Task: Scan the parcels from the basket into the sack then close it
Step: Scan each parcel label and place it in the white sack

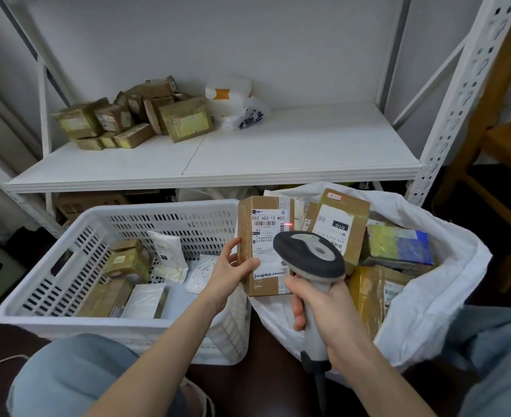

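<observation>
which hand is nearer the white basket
Left. The left hand holds the cardboard parcel over the basket, at its right edge; the right hand grips the barcode scanner further right, at the sack.

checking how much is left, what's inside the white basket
Brown parcels, a white box and white mailers lie inside the basket. The left forearm covers its near right corner, hiding anything there.

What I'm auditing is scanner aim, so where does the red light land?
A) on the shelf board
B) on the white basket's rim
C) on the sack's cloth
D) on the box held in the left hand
D: the red light glows on the box that the left hand holds, just beside its barcode, while the right hand grips the scanner pointed at it.
</observation>
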`<state>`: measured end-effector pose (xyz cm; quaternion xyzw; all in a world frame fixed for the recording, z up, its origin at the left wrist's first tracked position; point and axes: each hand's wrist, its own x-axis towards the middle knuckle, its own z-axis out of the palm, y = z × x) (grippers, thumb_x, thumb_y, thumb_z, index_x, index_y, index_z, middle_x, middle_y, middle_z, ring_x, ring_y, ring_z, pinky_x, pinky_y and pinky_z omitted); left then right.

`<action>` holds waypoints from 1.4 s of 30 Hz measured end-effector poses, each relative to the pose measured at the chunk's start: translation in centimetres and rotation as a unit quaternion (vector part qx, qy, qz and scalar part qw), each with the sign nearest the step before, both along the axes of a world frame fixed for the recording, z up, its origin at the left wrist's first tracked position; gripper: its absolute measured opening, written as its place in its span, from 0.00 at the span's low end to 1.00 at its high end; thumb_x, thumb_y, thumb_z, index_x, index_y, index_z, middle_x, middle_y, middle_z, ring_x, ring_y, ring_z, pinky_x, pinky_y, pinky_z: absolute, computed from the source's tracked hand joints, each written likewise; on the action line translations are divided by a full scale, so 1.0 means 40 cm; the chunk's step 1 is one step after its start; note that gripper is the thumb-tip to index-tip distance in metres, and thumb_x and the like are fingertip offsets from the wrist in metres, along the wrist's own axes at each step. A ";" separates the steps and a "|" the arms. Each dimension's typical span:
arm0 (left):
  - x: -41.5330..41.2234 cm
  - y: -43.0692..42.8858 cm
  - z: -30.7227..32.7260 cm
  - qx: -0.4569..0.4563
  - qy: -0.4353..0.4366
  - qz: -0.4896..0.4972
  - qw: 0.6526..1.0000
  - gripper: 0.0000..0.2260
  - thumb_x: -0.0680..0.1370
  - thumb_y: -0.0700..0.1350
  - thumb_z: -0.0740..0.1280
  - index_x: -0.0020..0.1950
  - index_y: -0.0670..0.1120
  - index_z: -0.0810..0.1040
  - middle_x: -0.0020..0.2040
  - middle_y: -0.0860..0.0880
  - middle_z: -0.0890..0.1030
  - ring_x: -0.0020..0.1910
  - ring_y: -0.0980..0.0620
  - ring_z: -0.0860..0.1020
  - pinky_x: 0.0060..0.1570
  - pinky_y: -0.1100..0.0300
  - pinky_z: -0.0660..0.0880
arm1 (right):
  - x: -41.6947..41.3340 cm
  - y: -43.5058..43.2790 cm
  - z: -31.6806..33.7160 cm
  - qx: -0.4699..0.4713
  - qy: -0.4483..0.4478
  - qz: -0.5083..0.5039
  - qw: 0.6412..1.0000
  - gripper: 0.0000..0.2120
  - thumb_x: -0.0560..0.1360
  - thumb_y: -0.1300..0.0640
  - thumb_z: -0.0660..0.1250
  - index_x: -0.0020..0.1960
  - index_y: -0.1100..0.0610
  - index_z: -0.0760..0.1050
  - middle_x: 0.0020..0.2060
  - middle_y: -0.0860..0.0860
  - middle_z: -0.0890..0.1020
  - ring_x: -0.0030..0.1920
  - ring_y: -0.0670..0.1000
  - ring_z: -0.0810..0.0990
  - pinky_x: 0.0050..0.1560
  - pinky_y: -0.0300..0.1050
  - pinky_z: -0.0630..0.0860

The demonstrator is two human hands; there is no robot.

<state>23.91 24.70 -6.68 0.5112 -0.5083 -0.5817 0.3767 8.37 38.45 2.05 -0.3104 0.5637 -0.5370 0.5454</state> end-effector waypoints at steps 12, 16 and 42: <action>0.001 -0.004 -0.020 0.008 -0.011 0.010 1.000 0.28 0.73 0.42 0.74 0.69 0.54 0.67 0.57 0.42 0.79 0.52 0.49 0.79 0.40 0.62 0.74 | 0.004 0.019 -0.009 0.011 0.013 -0.004 1.000 0.14 0.73 0.58 0.69 0.29 0.59 0.76 0.23 0.55 0.74 0.22 0.50 0.71 0.34 0.47 0.72; 0.002 -0.008 -0.021 0.016 -0.018 0.009 1.000 0.28 0.73 0.43 0.73 0.70 0.54 0.66 0.56 0.45 0.79 0.51 0.50 0.79 0.40 0.62 0.74 | 0.003 0.016 -0.011 0.014 0.004 -0.002 1.000 0.12 0.73 0.60 0.68 0.32 0.61 0.76 0.23 0.55 0.73 0.23 0.50 0.70 0.33 0.46 0.72; -0.258 -0.106 0.020 -0.039 -0.456 -0.114 0.882 0.42 0.68 0.74 0.61 0.77 0.62 0.48 0.68 0.38 0.63 0.64 0.37 0.70 0.63 0.45 0.70 | -0.226 -0.149 -0.055 0.053 -0.036 -0.156 0.986 0.05 0.73 0.59 0.72 0.42 0.61 0.78 0.29 0.54 0.78 0.27 0.49 0.75 0.34 0.44 0.76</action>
